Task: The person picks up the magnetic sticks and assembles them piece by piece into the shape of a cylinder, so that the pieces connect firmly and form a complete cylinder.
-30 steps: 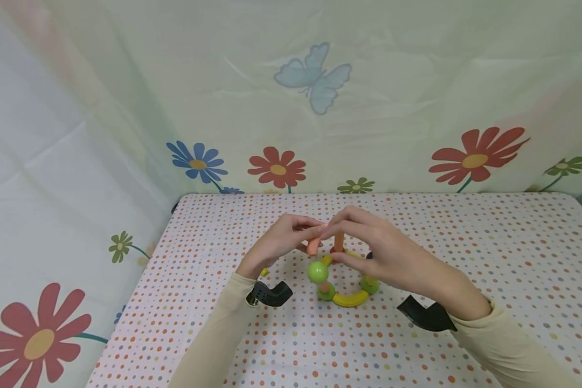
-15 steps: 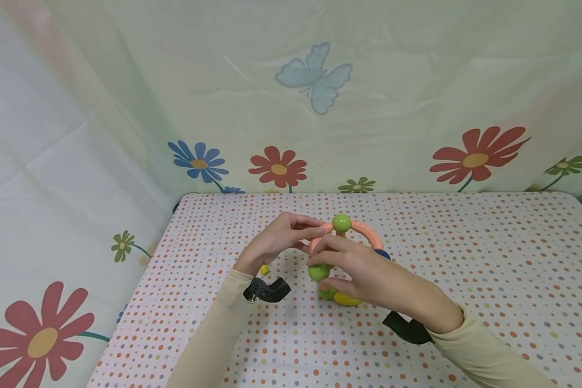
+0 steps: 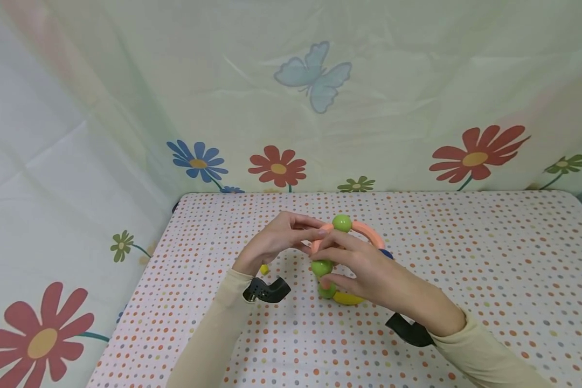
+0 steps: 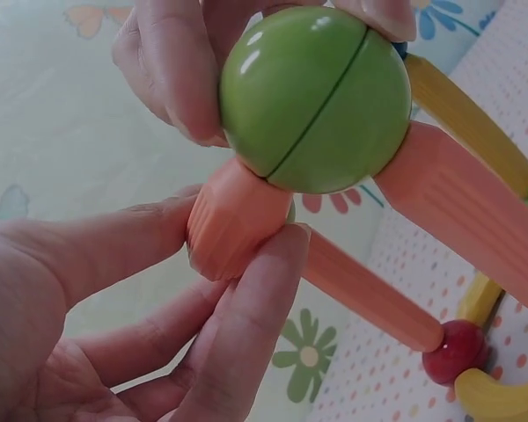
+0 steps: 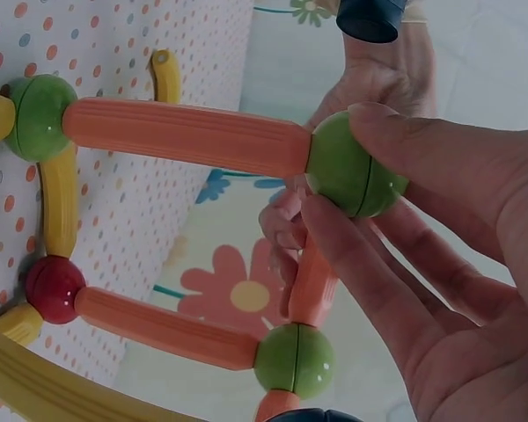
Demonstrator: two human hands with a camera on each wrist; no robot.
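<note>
A toy frame of coloured rods and balls stands on the table. My left hand (image 3: 283,237) pinches a short orange rod (image 4: 239,215) between thumb and fingers. That rod meets the near green ball (image 5: 352,167), which my right hand (image 3: 368,269) grips with thumb and fingertips. Below this ball an upright orange rod (image 5: 189,136) runs down to a lower green ball (image 5: 40,117). The far green ball (image 3: 341,223) tops another post, and a curved orange rod (image 3: 368,233) leads from it to a dark blue ball (image 3: 387,253). My right hand hides part of the frame in the head view.
Yellow rods (image 3: 347,298) and a red ball (image 5: 55,290) belong to the base ring. A loose yellow piece (image 3: 264,269) lies on the dotted tabletop (image 3: 291,345) beneath my left wrist. Behind the table hangs a flowered cloth (image 3: 393,108).
My right hand has come down and nearer, from the rod's far end to the near green ball. That ball has shifted slightly up and right. My left hand keeps its hold on the orange rod.
</note>
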